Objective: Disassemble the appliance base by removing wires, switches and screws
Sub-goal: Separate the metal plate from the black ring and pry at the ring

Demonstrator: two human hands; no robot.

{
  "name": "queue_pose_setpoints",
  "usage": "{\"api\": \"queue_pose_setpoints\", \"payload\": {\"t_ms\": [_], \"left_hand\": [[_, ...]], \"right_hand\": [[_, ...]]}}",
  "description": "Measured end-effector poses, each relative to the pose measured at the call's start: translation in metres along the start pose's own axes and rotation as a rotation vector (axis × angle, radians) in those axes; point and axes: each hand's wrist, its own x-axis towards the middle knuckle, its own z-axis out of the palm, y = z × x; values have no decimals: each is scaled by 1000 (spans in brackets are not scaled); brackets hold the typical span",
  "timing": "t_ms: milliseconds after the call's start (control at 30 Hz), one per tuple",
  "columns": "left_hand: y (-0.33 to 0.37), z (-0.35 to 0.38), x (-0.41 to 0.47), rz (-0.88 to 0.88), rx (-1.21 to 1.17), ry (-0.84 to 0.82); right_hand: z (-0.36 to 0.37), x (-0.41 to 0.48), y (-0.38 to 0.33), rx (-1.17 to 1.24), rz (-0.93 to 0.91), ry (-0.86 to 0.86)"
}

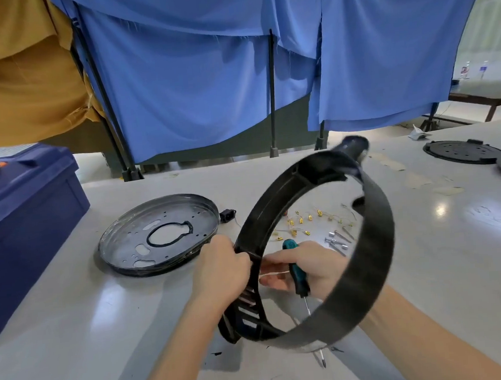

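Note:
A black plastic ring (373,228), the appliance base's shell, is held tilted above the table. My left hand (222,269) grips its near-left rim by the vent slots. My right hand (305,270) reaches through the ring from inside, with a teal-and-black screwdriver (296,272) in its grip; the shaft points down toward me. Its fingers touch the ring's inner wall close to my left hand. A round metal bottom plate (157,235) lies flat on the table to the left. Beyond the ring lie small yellow wire connectors (304,218) and several silver screws (338,240).
A dark blue toolbox (23,223) stands at the left table edge. A small black socket part (226,214) lies next to the metal plate. Two black round covers (463,152) lie at the far right. Blue and yellow cloths hang behind the table.

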Motion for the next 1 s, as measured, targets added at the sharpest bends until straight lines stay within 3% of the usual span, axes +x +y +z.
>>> {"api": "queue_pose_setpoints", "payload": {"t_ms": [100, 333, 567, 1000], "left_hand": [[5, -5, 0, 106, 163, 83], [22, -6, -6, 219, 318, 38], [13, -12, 6, 177, -19, -128], [4, -1, 8, 209, -86, -65]], "right_hand": [[5, -10, -5, 74, 123, -157], [18, -22, -5, 187, 126, -88], [19, -22, -4, 274, 116, -47], [20, -21, -6, 298, 176, 2]]}}
